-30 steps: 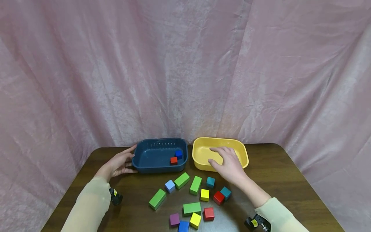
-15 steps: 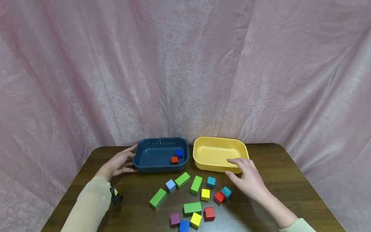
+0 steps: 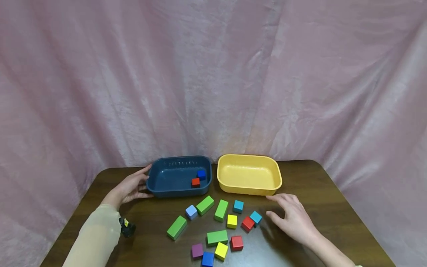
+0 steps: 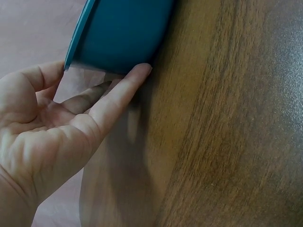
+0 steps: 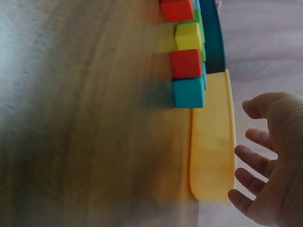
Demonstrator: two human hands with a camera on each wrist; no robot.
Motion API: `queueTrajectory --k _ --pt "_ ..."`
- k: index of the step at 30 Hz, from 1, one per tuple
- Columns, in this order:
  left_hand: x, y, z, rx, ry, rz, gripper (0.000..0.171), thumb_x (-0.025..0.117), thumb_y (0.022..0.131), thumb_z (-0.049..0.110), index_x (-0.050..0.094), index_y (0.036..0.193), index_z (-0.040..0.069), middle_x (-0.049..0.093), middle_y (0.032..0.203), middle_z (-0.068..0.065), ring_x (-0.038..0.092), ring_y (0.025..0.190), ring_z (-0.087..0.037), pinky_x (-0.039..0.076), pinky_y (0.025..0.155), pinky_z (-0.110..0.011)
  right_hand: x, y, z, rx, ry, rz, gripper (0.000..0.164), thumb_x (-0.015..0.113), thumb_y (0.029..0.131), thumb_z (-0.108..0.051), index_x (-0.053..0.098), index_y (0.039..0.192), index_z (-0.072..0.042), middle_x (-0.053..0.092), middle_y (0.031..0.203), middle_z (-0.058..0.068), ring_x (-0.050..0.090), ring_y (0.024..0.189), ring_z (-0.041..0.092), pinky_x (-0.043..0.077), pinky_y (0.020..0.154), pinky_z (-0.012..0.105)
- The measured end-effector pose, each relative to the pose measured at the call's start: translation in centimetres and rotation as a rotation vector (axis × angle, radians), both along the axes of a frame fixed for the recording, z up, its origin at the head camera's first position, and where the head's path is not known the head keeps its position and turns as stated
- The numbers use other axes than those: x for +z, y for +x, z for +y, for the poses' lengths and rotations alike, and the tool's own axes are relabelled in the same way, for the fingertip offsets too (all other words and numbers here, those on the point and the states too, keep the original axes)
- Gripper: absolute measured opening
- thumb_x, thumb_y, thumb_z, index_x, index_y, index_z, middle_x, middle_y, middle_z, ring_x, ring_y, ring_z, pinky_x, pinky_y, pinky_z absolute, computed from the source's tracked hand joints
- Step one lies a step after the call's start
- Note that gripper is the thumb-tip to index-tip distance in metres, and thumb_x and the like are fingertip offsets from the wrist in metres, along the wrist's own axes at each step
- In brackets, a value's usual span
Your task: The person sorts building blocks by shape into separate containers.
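At the left end of a dark blue basin (image 3: 176, 193), my left hand (image 3: 129, 188) touches the outside with spread fingers. In the left wrist view one fingertip (image 4: 142, 70) meets the basin wall (image 4: 128, 38) low down, another its rim. A small red block (image 3: 195, 182) and a blue block (image 3: 201, 174) lie inside it. My right hand (image 3: 293, 218) hovers in front of the yellow basin's right corner, its fingers parted and holding nothing. That yellow basin (image 3: 247, 190) has nothing inside. Nearest this hand are a teal cube (image 3: 256, 218) and a red cube (image 3: 248, 224).
Green oblong blocks (image 3: 177, 227) and cubes in several colours lie scattered before the basins, among them a purple cube (image 3: 197, 251) and a yellow cube (image 3: 221, 251). A pink curtain (image 3: 213, 81) hangs behind the brown wooden table (image 3: 150, 241).
My right hand has moved from over the yellow basin to the right and toward me. The left hand stays at the blue basin. The head view has shifted slightly.
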State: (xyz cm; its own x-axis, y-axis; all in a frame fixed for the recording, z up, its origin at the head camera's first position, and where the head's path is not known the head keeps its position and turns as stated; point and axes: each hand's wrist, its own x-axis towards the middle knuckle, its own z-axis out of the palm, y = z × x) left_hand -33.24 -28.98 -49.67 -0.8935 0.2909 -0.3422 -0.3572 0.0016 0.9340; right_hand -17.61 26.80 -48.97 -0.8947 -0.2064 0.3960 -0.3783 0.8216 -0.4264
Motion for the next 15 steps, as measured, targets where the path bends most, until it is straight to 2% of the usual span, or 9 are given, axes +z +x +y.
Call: queueTrajectory --k 7,15 --pt "0.0 0.1 -0.3 -0.007 -0.002 0.007 0.066 0.036 0.111 0.015 0.005 0.166 0.034 0.024 0.161 -0.031 0.056 0.129 -0.037 0.048 0.098 -0.063 -1.2 0.2 -0.9 0.027 0.053 0.006 0.046 0.087 0.081 -0.027 0.073 0.124 -0.019 0.066 0.117 -0.007 0.055 0.111 0.023 0.044 0.093 0.05" --pt "-0.1 -0.1 -0.1 0.0 -0.01 0.002 0.065 0.036 0.111 0.015 0.007 0.166 0.035 0.024 0.162 -0.03 0.058 0.125 -0.035 0.05 0.096 -0.062 -1.8 0.2 -1.5 0.013 0.067 -0.03 0.047 0.088 0.08 -0.029 0.073 0.123 -0.019 0.066 0.116 -0.008 0.055 0.111 0.023 0.044 0.093 0.05"
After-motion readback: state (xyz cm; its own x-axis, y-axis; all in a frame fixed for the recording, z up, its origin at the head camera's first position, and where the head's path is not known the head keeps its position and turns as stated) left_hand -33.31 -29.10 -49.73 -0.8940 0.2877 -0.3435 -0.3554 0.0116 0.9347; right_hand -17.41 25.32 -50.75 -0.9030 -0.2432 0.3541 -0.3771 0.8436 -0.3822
